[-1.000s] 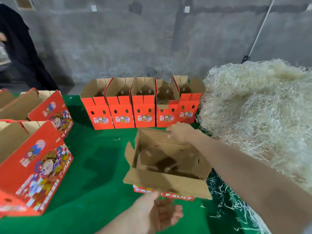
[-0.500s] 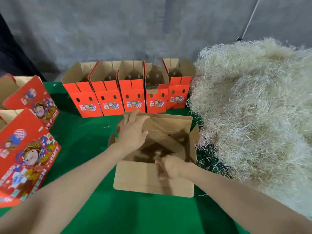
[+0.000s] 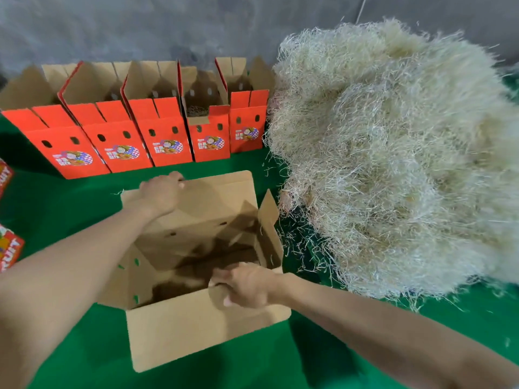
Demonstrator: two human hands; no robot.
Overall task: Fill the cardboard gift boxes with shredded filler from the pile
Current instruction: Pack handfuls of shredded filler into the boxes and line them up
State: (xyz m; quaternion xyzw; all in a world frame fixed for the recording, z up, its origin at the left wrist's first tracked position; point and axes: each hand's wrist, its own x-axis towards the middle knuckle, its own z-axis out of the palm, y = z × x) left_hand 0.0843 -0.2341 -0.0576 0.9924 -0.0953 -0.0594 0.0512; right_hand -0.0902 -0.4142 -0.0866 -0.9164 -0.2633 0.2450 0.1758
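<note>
On the bench (image 3: 224, 372) the box (image 3: 196, 329) is sitting just beside the filler pile (image 3: 393, 164); my left grip (image 3: 163, 192) is clutching its far flap, my right grip (image 3: 247, 284) its near flap; I am aiming to spread both wide before scooping.

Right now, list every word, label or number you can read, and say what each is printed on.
"RUIT": white capitals, the start cut off by the frame edge, on the lower-left red box.
On the upper-left red box: a few white letters, too cut off to read.
On the upright red boxes: picture labels with characters, too blurred to read.
On the open box: no print shows.
</note>
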